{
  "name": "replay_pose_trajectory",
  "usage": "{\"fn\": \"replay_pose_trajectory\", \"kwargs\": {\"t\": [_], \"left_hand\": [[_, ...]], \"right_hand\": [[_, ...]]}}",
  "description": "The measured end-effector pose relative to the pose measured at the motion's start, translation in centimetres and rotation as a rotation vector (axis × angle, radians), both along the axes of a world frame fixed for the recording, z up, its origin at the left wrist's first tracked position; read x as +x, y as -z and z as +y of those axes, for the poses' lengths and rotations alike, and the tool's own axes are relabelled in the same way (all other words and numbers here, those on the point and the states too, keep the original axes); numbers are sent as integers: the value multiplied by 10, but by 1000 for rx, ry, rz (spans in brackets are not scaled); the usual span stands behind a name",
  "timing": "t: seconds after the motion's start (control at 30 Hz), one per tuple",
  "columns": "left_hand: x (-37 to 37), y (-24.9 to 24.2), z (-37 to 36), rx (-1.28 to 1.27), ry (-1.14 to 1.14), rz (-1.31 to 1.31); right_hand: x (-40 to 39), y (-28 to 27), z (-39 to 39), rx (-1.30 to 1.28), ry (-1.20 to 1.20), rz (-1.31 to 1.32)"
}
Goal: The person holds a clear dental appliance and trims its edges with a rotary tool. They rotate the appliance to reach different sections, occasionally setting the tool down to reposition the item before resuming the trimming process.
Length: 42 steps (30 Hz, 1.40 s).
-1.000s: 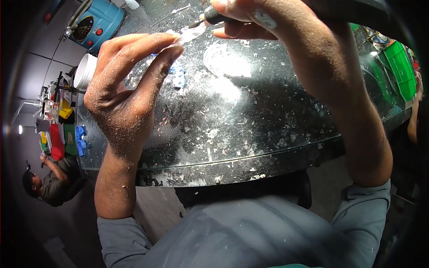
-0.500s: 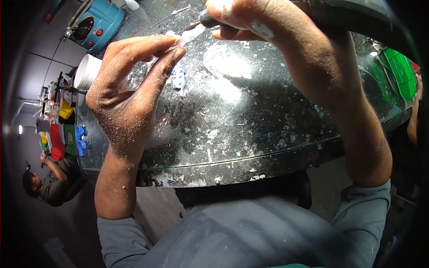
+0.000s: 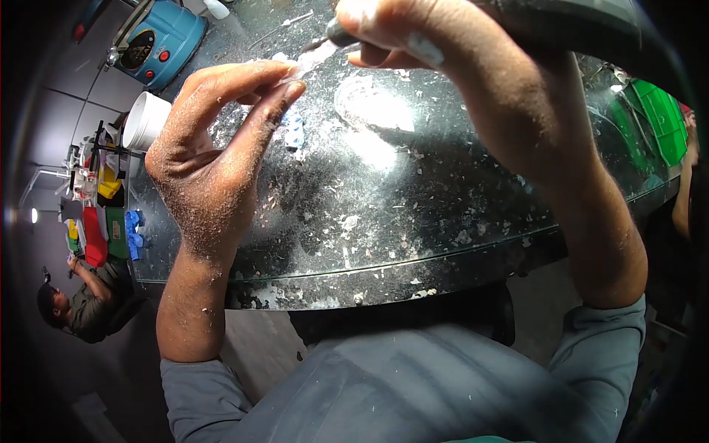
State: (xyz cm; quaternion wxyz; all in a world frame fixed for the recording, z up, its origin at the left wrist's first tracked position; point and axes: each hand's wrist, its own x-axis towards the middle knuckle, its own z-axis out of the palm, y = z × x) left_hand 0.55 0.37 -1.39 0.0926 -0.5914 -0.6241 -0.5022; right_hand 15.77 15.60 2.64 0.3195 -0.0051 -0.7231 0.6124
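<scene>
Pinched between the thumb and fingers of my left hand (image 3: 214,148) is a small whitish translucent piece (image 3: 294,71). Dust coats the skin of that hand. My right hand (image 3: 443,66) is closed around a dark rotary handpiece (image 3: 343,32), whose tip meets or nearly meets the piece from the right. The exact contact is too small to make out. Below the hands lies a dark tabletop (image 3: 384,214) strewn with white dust and chips. A blue lump (image 3: 294,131) lies on it, just right of my left thumb.
A teal machine (image 3: 162,40) with red buttons stands at the upper left, near a white tub (image 3: 145,120). Blue pieces (image 3: 134,235) lie at the left edge. A green bin (image 3: 659,122) is at the right. One person (image 3: 81,299) sits far left; another person's arm (image 3: 687,184) shows far right.
Both hands have shifted only very slightly, still holding the piece and the handpiece.
</scene>
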Motion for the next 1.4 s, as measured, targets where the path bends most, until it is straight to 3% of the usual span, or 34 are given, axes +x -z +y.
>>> {"fn": "replay_pose_trajectory", "kwargs": {"t": [0.4, 0.5, 1.4], "left_hand": [[-6, 6, 0, 35, 45, -144], [-5, 5, 1, 35, 47, -123], [-1, 2, 1, 13, 29, -24]], "right_hand": [[0, -1, 5, 41, 117, -33], [0, 8, 13, 69, -125, -15], [-15, 10, 8, 145, -62, 95]]}}
